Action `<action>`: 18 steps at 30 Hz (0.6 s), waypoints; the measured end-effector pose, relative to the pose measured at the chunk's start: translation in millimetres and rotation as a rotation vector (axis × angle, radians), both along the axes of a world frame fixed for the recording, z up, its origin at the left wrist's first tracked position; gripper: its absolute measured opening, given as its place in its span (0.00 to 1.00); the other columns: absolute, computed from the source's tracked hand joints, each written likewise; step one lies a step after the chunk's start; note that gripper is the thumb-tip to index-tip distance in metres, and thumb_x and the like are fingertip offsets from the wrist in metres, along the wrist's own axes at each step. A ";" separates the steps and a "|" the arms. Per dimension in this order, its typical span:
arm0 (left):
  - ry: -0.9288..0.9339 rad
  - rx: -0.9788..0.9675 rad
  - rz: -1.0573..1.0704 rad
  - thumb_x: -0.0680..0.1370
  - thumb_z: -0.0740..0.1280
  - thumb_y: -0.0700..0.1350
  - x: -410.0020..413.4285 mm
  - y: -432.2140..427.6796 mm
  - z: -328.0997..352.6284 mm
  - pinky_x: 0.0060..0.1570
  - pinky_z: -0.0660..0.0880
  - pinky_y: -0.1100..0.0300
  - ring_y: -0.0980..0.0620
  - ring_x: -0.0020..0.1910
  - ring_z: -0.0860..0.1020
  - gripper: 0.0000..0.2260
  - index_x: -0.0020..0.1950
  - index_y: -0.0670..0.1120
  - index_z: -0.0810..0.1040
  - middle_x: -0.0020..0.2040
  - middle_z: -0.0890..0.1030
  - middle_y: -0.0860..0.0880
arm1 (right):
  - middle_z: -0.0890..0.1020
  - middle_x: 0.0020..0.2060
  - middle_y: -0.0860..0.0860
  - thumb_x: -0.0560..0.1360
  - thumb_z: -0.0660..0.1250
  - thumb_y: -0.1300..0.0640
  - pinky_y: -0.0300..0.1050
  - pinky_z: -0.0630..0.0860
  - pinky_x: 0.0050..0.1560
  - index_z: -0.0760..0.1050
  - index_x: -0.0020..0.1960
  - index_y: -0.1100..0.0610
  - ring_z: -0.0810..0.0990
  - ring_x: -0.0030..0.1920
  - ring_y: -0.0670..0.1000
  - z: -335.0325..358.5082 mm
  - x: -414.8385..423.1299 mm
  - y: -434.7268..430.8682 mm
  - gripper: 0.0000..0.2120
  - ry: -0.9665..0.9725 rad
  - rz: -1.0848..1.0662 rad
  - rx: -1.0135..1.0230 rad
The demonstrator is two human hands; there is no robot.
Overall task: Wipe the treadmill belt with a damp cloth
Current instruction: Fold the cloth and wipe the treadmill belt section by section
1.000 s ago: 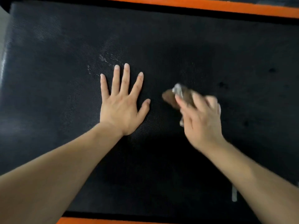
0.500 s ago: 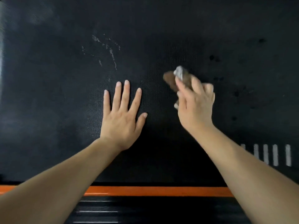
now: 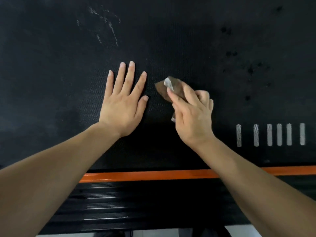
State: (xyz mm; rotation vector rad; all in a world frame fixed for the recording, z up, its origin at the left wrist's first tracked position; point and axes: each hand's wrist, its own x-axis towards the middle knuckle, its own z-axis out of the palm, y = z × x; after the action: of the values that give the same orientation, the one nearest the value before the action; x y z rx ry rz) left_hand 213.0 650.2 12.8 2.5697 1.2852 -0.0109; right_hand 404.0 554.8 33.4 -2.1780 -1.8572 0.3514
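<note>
- Two bare hands work on one black treadmill belt (image 3: 51, 69). The left hand (image 3: 123, 101) lies flat on it, fingers straight and spread, holding nothing.
- The right hand (image 3: 191, 115) grips a single brown cloth (image 3: 168, 88) with a pale corner, pressing it onto the belt just beside the left thumb.
- Curled fingers cover most of the cloth; only its far end shows.
- Six white bars (image 3: 270, 136) run in a row on the belt at right. White scuff marks (image 3: 106, 26) lie beyond the left hand, and dark spots (image 3: 250, 70) lie beyond the right.
- One orange strip (image 3: 153, 175) edges the belt nearest the person, with a black ribbed side rail (image 3: 119, 202) below it.
</note>
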 end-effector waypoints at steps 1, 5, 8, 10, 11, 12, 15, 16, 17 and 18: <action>0.006 0.009 -0.020 0.86 0.48 0.55 -3.8 -0.8 0.5 0.80 0.42 0.39 0.39 0.83 0.46 0.27 0.83 0.47 0.55 0.84 0.50 0.40 | 0.70 0.72 0.47 0.76 0.64 0.59 0.53 0.68 0.50 0.72 0.72 0.46 0.70 0.54 0.57 1.4 -1.8 -15.2 0.25 0.000 0.076 -0.012; 0.070 0.073 -0.019 0.86 0.50 0.57 -15.2 -8.1 0.4 0.75 0.40 0.28 0.35 0.83 0.46 0.27 0.84 0.51 0.56 0.84 0.51 0.40 | 0.70 0.73 0.45 0.76 0.63 0.62 0.55 0.66 0.49 0.76 0.68 0.46 0.70 0.53 0.56 11.8 29.1 -76.6 0.23 0.016 0.273 -0.053; 0.066 0.076 0.003 0.85 0.50 0.58 -16.2 -11.0 -0.7 0.73 0.42 0.24 0.35 0.82 0.47 0.26 0.83 0.53 0.56 0.84 0.51 0.41 | 0.74 0.70 0.44 0.76 0.64 0.62 0.57 0.67 0.47 0.80 0.63 0.46 0.70 0.51 0.56 8.8 23.2 -73.7 0.19 0.074 0.163 -0.016; 0.049 0.069 -0.010 0.86 0.49 0.57 -19.7 -8.6 -1.6 0.74 0.42 0.25 0.36 0.83 0.47 0.26 0.83 0.52 0.57 0.84 0.52 0.43 | 0.74 0.70 0.44 0.76 0.62 0.61 0.57 0.68 0.47 0.80 0.62 0.45 0.71 0.52 0.56 6.7 -6.7 -63.9 0.20 0.104 0.232 -0.003; 0.040 0.069 -0.022 0.86 0.49 0.56 -23.1 -6.7 -1.8 0.75 0.43 0.27 0.37 0.83 0.48 0.25 0.83 0.52 0.57 0.84 0.53 0.43 | 0.73 0.70 0.43 0.76 0.60 0.61 0.56 0.68 0.49 0.79 0.63 0.44 0.71 0.52 0.56 5.5 -20.0 -61.8 0.20 0.118 0.308 -0.009; 0.030 0.067 -0.039 0.86 0.48 0.55 -27.0 -4.8 -1.4 0.76 0.43 0.28 0.38 0.83 0.49 0.25 0.83 0.52 0.58 0.84 0.54 0.44 | 0.73 0.71 0.43 0.76 0.60 0.60 0.56 0.68 0.50 0.78 0.64 0.44 0.71 0.53 0.56 5.3 -26.3 -61.7 0.21 0.129 0.380 -0.022; 0.001 0.057 -0.089 0.86 0.48 0.53 -36.0 -1.4 -0.7 0.77 0.42 0.31 0.39 0.83 0.49 0.24 0.83 0.50 0.58 0.84 0.54 0.44 | 0.70 0.73 0.43 0.74 0.65 0.61 0.50 0.65 0.54 0.76 0.67 0.43 0.70 0.55 0.54 7.1 -4.5 -69.0 0.23 0.124 0.492 -0.072; -0.002 0.057 -0.093 0.87 0.48 0.54 -36.8 -1.8 -0.8 0.77 0.42 0.31 0.39 0.83 0.49 0.24 0.83 0.50 0.58 0.84 0.54 0.44 | 0.70 0.73 0.42 0.74 0.66 0.61 0.51 0.65 0.54 0.76 0.67 0.43 0.70 0.54 0.54 7.5 6.4 -75.1 0.24 0.122 0.479 -0.088; 0.000 0.060 -0.093 0.86 0.48 0.54 -36.5 -2.5 -1.3 0.77 0.42 0.31 0.38 0.83 0.49 0.25 0.83 0.50 0.58 0.84 0.54 0.44 | 0.70 0.72 0.41 0.74 0.66 0.61 0.53 0.66 0.53 0.77 0.67 0.43 0.70 0.54 0.54 8.3 14.0 -80.9 0.24 0.134 0.439 -0.095; 0.003 0.061 -0.090 0.86 0.49 0.54 -35.9 -3.2 -1.8 0.77 0.42 0.31 0.38 0.83 0.49 0.25 0.83 0.50 0.58 0.84 0.54 0.44 | 0.71 0.72 0.41 0.75 0.65 0.60 0.55 0.67 0.52 0.77 0.66 0.43 0.70 0.53 0.54 9.4 15.4 -83.9 0.22 0.159 0.387 -0.093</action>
State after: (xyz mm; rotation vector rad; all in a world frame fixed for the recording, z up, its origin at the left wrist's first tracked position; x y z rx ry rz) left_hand 177.1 647.0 11.0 2.6784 1.1870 0.0072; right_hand 419.5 470.9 42.7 -1.7720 -2.1997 0.6770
